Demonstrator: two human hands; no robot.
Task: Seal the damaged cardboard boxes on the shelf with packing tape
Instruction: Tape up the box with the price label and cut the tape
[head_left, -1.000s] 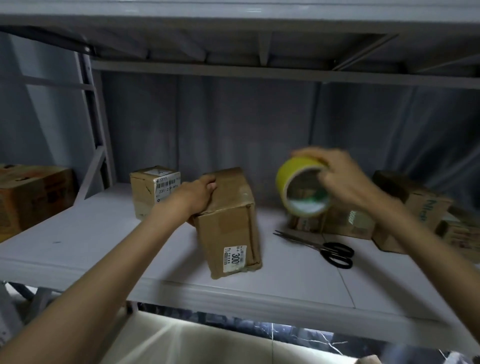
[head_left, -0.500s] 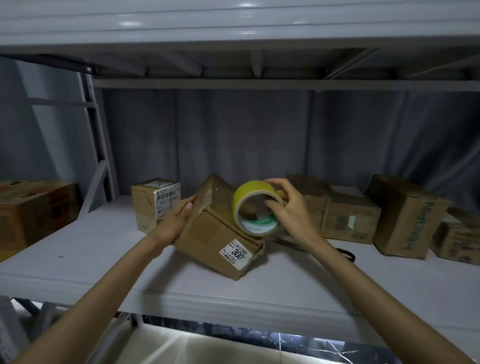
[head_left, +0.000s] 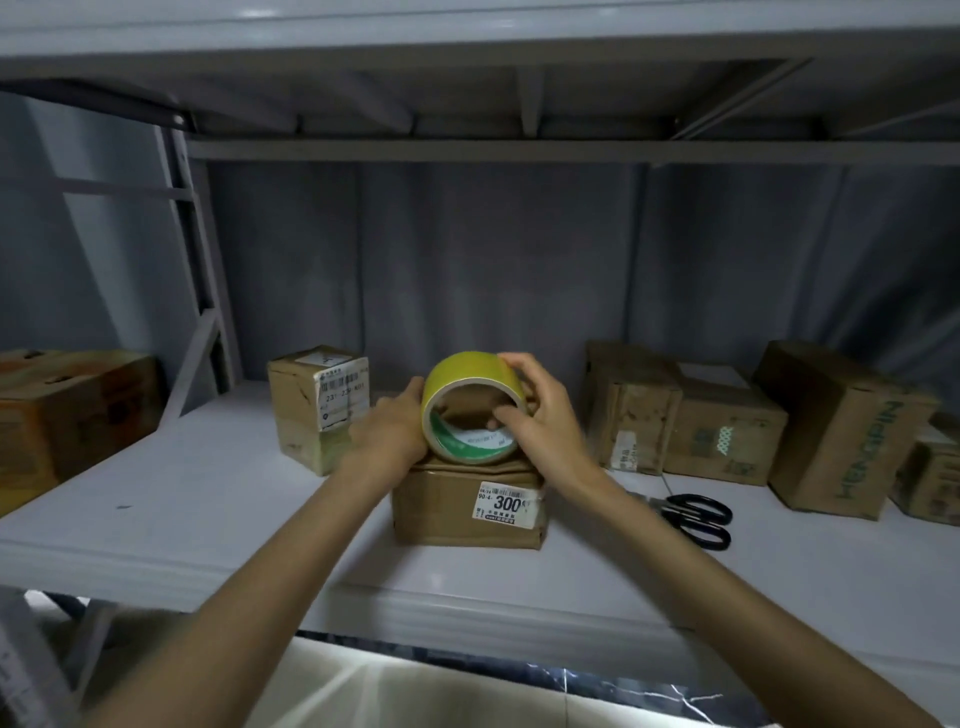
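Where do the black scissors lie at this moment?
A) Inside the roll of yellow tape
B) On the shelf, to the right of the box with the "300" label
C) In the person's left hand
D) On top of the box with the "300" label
B: the scissors lie flat on the shelf, right of the labelled box, and neither hand touches them.

I see open shelf (head_left: 182, 499) lower left; scissors (head_left: 693, 514) and stacked boxes (head_left: 727, 431) crowd the right.

Both the left hand (head_left: 387, 436) and right hand (head_left: 540, 421) grip the yellow tape roll (head_left: 467, 387) above the box (head_left: 441, 512); scissors (head_left: 693, 514) nearby.
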